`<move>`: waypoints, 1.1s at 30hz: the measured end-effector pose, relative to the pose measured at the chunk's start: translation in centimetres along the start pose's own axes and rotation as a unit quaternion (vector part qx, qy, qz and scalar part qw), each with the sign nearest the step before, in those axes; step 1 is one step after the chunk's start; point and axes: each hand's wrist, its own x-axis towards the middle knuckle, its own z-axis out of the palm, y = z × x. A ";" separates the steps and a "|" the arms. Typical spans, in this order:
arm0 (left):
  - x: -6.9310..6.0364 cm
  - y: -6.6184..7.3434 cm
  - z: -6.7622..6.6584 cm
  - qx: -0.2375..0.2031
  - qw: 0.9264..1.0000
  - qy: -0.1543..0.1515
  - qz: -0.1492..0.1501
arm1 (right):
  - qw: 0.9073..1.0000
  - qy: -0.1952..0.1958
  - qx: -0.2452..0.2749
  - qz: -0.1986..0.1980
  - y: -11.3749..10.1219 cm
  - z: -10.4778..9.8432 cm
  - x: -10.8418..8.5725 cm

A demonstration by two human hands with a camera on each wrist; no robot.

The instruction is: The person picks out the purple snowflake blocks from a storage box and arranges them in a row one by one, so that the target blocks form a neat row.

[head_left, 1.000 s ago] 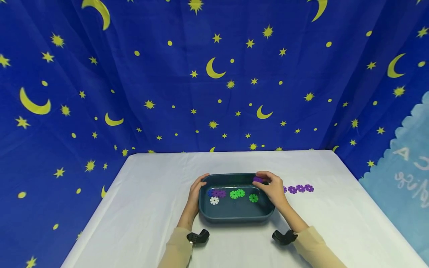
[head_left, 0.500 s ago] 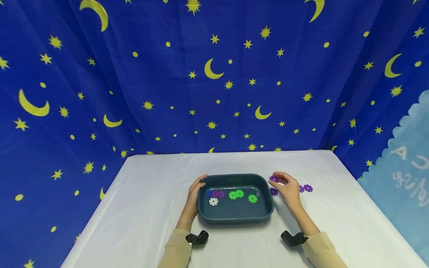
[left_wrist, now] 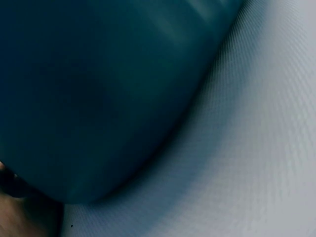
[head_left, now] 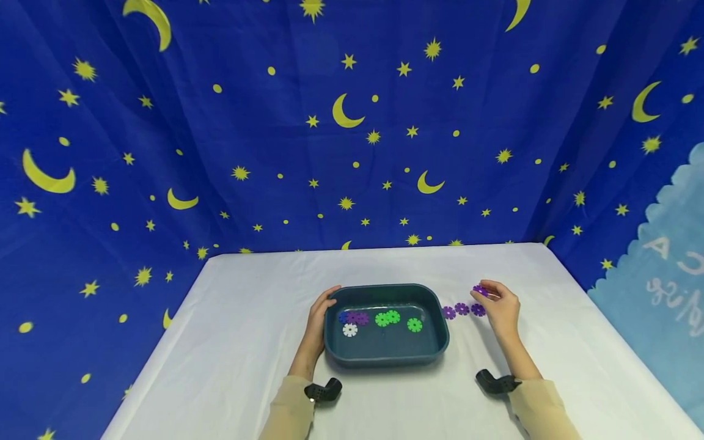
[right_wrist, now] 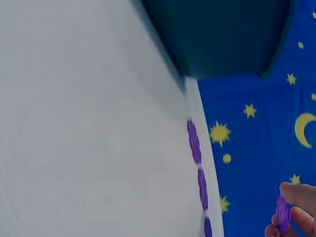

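Observation:
The dark teal tray [head_left: 385, 358] stands on the white table. My left hand [head_left: 315, 327] grips its left rim, thumb over the edge. To the right of the tray, my right hand [head_left: 502, 310] pinches a purple notched disc [head_left: 480, 291] between thumb and fingers, above a row of purple discs [head_left: 462, 309] lying on the cloth. In the right wrist view the pinched disc [right_wrist: 282, 214] is seen at the lower right, beside the row [right_wrist: 194, 142]. The left wrist view shows mostly the tray's side [left_wrist: 98, 98] and a bit of my hand [left_wrist: 15, 217].
Inside the tray lie a white disc [head_left: 349, 330], a blue one [head_left: 343, 317], purple ones [head_left: 361, 318] and green ones [head_left: 415, 325]. A blue curtain [head_left: 308, 153] with moons and stars hangs behind the white table [head_left: 264, 305].
My right hand has moved right with the purple disc, from the tray's right rim to above the row, uncovering discs nearer the tray. My left hand still grips the rim.

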 end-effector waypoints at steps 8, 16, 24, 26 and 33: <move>-0.5 1.2 0.1 -0.006 1.000 -0.011 -0.013 | 0.999 0.034 -0.036 0.001 1.4 -1.3 0.9; -0.6 1.3 0.3 0.000 1.000 -0.012 -0.004 | 0.996 0.051 -0.059 0.033 3.0 -3.0 1.8; 0.1 -0.2 0.0 -0.004 1.000 0.000 0.010 | 0.993 0.048 -0.093 0.051 4.6 -4.2 2.2; 0.1 -0.2 0.0 -0.011 1.000 -0.001 0.015 | 0.993 0.050 -0.093 0.043 4.7 -4.4 2.3; 0.2 -0.3 0.1 -0.008 1.000 0.002 0.017 | 0.991 0.049 -0.116 0.032 5.3 -5.0 2.2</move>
